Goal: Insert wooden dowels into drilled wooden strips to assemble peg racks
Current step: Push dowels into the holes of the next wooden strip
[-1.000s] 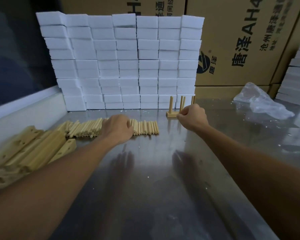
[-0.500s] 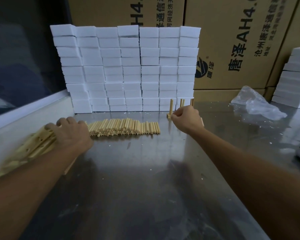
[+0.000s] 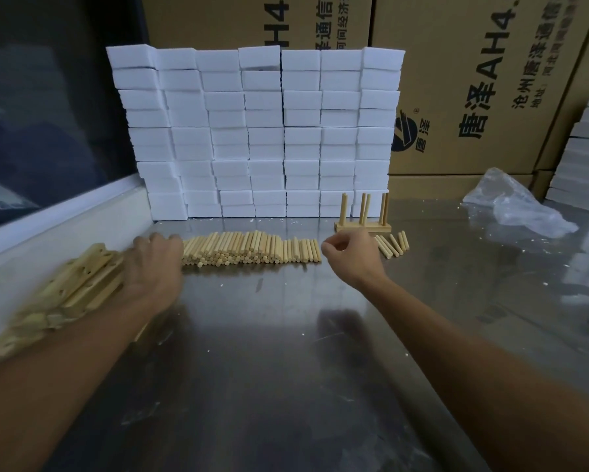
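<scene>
On the steel counter (image 3: 286, 386), against a wall of white foam blocks (image 3: 252, 137), one finished peg rack (image 3: 362, 226) stands upright with its dowels pointing up, and a few loose dowels (image 3: 391, 245) lie just in front of it. To the left a long row of dowels (image 3: 252, 248) lies side by side, each with its long axis running away from the person, so the row itself spreads left to right. Further left, along the counter's raised edge, sits a heap of drilled strips (image 3: 82, 284), their long axes angled toward the far left corner. The left hand (image 3: 153, 267) lies over the near end of that heap, blurred, and whether its fingers are closed on a strip I cannot tell. The right hand (image 3: 349, 253) hovers between the dowel row and the finished rack, its fingers curled in a loose pinch with nothing visible between them. By my judgement the next rack starts with a strip, and the left hand is plainly the nearer one for that; the right hand sits just beside the dowel row's right end, well placed to pick pegs by their near tips
</scene>
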The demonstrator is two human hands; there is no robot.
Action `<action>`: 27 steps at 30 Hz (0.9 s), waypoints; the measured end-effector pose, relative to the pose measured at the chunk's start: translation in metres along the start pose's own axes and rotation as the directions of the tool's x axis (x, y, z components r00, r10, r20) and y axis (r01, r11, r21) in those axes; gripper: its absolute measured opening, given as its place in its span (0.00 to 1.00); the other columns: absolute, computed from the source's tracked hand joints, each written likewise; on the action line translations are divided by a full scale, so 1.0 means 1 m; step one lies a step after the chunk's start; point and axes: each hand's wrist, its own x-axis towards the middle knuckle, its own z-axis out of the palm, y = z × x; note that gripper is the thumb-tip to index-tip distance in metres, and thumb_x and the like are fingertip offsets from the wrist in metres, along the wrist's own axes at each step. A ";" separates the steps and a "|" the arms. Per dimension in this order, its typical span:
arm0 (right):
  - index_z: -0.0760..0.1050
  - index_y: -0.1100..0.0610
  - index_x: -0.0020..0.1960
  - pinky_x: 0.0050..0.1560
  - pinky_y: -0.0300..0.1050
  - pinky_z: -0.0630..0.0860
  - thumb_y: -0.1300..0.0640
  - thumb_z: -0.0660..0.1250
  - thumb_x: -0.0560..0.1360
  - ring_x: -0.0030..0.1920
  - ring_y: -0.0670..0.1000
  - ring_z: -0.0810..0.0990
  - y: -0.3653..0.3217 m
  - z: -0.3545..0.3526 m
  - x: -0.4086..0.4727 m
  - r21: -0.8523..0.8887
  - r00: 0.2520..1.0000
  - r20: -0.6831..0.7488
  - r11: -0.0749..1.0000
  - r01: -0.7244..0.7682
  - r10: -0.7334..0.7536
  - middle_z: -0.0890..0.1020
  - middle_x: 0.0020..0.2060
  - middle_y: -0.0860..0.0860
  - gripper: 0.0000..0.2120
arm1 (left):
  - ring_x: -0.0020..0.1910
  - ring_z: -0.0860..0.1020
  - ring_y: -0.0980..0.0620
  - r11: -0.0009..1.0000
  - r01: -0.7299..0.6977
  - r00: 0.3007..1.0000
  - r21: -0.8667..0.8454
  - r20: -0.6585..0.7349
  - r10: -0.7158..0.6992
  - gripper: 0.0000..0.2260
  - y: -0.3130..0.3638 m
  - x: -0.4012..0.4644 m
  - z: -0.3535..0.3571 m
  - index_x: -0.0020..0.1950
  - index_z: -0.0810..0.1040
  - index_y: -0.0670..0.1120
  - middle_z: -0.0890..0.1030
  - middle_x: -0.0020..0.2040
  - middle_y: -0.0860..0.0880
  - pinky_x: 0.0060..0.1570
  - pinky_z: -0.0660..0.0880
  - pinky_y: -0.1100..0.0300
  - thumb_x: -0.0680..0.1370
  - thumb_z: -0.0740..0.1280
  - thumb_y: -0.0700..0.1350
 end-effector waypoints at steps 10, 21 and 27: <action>0.76 0.53 0.62 0.47 0.43 0.80 0.50 0.67 0.78 0.45 0.50 0.84 -0.027 0.028 -0.028 0.313 0.987 0.155 0.949 -0.022 -0.028 0.85 0.46 0.52 0.14 | 0.46 0.83 0.52 -0.130 0.136 0.983 -0.982 0.150 -0.102 0.20 0.082 -0.002 -0.018 0.63 0.77 0.48 0.82 0.50 0.53 0.46 0.79 0.58 0.73 0.76 0.38; 0.77 0.52 0.59 0.44 0.41 0.83 0.56 0.73 0.75 0.41 0.48 0.85 -0.027 0.056 -0.037 0.433 0.972 0.191 0.900 0.044 -0.139 0.84 0.44 0.51 0.14 | 0.44 0.85 0.49 -0.715 0.346 0.901 -0.608 0.428 0.073 0.10 0.098 -0.001 0.016 0.57 0.80 0.41 0.86 0.43 0.45 0.43 0.82 0.57 0.76 0.70 0.35; 0.81 0.54 0.57 0.42 0.35 0.79 0.54 0.72 0.75 0.42 0.41 0.82 -0.021 0.062 -0.040 0.288 0.957 0.042 0.921 0.262 -0.286 0.83 0.43 0.42 0.11 | 0.53 0.84 0.43 -0.622 0.404 0.911 -0.671 0.357 0.207 0.07 0.101 -0.010 0.025 0.53 0.84 0.40 0.85 0.52 0.39 0.48 0.81 0.52 0.75 0.71 0.39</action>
